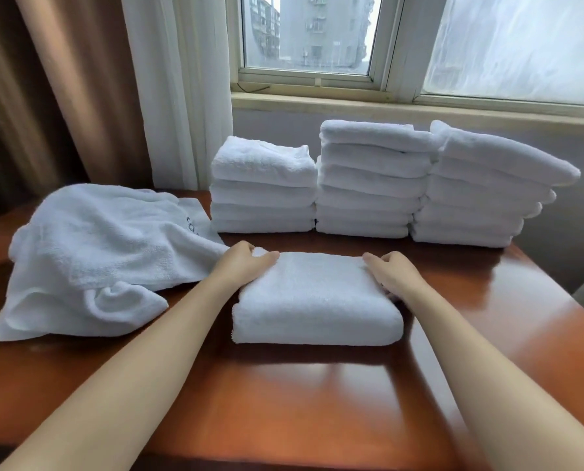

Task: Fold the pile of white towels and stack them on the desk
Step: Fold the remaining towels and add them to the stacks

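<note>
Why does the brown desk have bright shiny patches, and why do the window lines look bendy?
In the head view, daylight from the window bounces off the glossy desk as pale glare patches. In the same view the wide-angle lens bends the window sill, the folded towel casts a soft shadow along its front edge, and the right pane looks hazy.

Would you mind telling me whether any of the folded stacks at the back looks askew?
Yes: the right stack leans, its top towel sloping and overhanging to the right. The middle stack and left stack sit squarer.
</note>
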Available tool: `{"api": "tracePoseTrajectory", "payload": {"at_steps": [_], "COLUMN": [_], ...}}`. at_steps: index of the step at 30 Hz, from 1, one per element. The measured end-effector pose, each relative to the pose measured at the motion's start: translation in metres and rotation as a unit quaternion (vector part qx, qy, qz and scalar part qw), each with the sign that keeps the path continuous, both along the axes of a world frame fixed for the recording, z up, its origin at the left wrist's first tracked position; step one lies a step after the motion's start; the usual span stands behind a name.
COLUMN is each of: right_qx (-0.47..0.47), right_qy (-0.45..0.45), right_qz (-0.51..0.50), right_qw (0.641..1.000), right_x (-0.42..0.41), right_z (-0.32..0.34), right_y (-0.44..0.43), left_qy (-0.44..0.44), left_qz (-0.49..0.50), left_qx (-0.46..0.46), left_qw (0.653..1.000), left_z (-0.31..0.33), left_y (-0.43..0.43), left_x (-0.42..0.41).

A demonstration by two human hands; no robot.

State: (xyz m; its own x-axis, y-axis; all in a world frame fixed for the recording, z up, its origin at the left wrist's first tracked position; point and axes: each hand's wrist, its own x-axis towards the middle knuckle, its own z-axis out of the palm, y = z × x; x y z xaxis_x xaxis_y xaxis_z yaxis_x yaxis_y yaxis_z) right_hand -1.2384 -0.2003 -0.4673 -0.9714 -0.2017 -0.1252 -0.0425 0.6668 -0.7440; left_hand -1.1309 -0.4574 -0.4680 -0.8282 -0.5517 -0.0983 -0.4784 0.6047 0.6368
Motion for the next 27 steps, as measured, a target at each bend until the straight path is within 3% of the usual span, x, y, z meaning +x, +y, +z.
{"api": "tracePoseTrajectory", "payload": {"at_steps": [3,7,11,15,18,21,27], "right_qx": [-0.116,-0.168,-0.142,-0.075,-0.094,-0.091,0.088], "right_qy": [-0.058,-0.075,-0.036,0.03,0.064,0.096,0.106], "right_qz": [0.004,0.011,0.003,0.033,0.035,0.041,0.069], "right_qw": [0.992,0.983,0.989,0.996,0.993,0.99,0.988], "right_x": [0.016,0.043,0.069,0.091,0.107,0.115,0.118], "right_z": [0.005,0.011,0.012,0.007,0.002,-0.001,-0.006], "right_y": [0.013,0.027,0.029,0.031,0.032,0.031,0.034], "left_qy": [0.038,0.109,0.118,0.133,0.148,0.174,0.085], "left_qz": [0.005,0.014,0.007,-0.004,-0.026,-0.054,-0.043], "left_qx": [0.145,0.325,0.228,0.19,0.105,0.08,-0.014], "left_qw": [0.989,0.939,0.967,0.973,0.983,0.98,0.995], "left_z": [0.01,0.014,0.011,0.006,0.004,0.001,-0.013], "left_y": [0.001,0.006,0.021,0.038,0.047,0.057,0.056], "left_x": [0.02,0.05,0.073,0.089,0.1,0.107,0.108]}}
